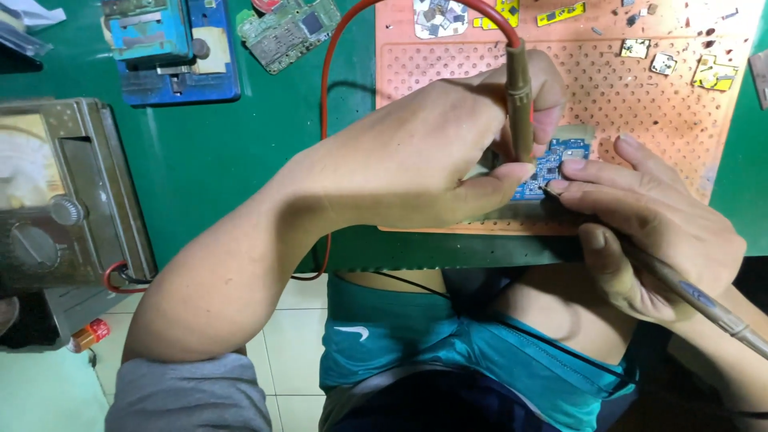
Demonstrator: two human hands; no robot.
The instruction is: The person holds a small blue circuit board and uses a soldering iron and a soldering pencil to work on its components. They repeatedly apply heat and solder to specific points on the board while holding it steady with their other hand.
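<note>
A small blue circuit board (554, 164) lies on the orange perforated work mat (624, 104), near the mat's front edge. My left hand (432, 152) grips an olive probe (519, 104) with a red cable, tip down on the board. My right hand (648, 224) holds a second probe (704, 300) like a pen, its tip touching the board's lower right edge. Both hands crowd over the board and hide most of it.
An analog multimeter (60, 188) sits at the left on the green table (224, 152). A blue holder (172, 48) and a green circuit board (290, 28) lie at the back. Small chips and parts (714, 72) are scattered on the mat. Tiled floor shows below.
</note>
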